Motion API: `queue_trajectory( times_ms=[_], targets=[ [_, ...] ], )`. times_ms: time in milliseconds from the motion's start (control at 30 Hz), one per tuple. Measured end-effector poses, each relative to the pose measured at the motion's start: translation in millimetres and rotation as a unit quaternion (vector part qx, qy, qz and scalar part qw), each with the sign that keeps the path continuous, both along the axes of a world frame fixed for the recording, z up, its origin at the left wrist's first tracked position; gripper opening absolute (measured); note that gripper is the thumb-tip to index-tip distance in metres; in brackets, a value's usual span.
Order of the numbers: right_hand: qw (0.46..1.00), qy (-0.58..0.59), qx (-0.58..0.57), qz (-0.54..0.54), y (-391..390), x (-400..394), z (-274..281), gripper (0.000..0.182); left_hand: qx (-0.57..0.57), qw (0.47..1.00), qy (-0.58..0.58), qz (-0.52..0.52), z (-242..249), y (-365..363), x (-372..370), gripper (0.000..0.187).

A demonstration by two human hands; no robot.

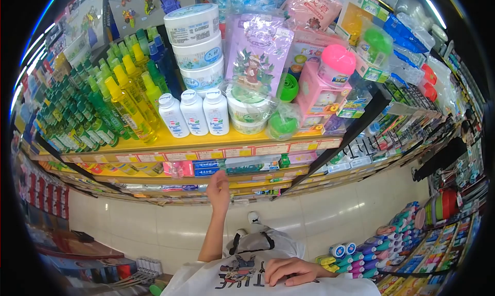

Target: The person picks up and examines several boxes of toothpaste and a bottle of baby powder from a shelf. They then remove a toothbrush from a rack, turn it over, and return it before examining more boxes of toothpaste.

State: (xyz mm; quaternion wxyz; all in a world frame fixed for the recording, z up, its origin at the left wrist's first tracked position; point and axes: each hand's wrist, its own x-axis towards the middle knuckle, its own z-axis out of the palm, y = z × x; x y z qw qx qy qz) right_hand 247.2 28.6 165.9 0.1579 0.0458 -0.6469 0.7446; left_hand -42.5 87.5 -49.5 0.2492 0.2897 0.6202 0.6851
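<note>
My left hand (218, 191) reaches to the front of the lower shelf, its fingers loosely bent with nothing visible in them. Right by its fingertips are flat blue boxes (207, 167) with white lettering. Against the front of my white printed shirt (242, 269) rests my right hand (291, 271), fingers apart and empty. Above the left hand, on the yellow upper shelf (198, 144), stand white bottles (194, 113) with blue labels. Behind them rises a stack of white round tubs (198, 58), beside a purple package (259, 54) in clear plastic.
Rows of green bottles (77, 113) and yellow spray bottles (129, 110) fill the upper shelf's left. To the right are pink boxes (322, 95) and a pink-lidded tub (337, 64). Colourful bottles (368, 249) stand low at right, beyond the tiled floor (330, 213).
</note>
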Motion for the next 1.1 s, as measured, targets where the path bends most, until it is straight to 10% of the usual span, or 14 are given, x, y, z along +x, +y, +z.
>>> queue_trajectory(
  times_ms=[167,367,1100],
  targets=[
    [0.996,0.024,-0.05,0.071,-5,21,-46,0.017,-0.04,0.941,0.337,0.018,36,36,-12,0.049],
    [0.997,-0.002,-0.082,0.012,-16,17,-10,0.021,-0.136,0.895,0.422,-0.04,16,66,-31,0.067],
    [0.987,0.077,-0.129,0.065,-41,33,-50,0.025,0.007,0.989,0.125,-0.081,16,-82,41,0.067]
  ],
)
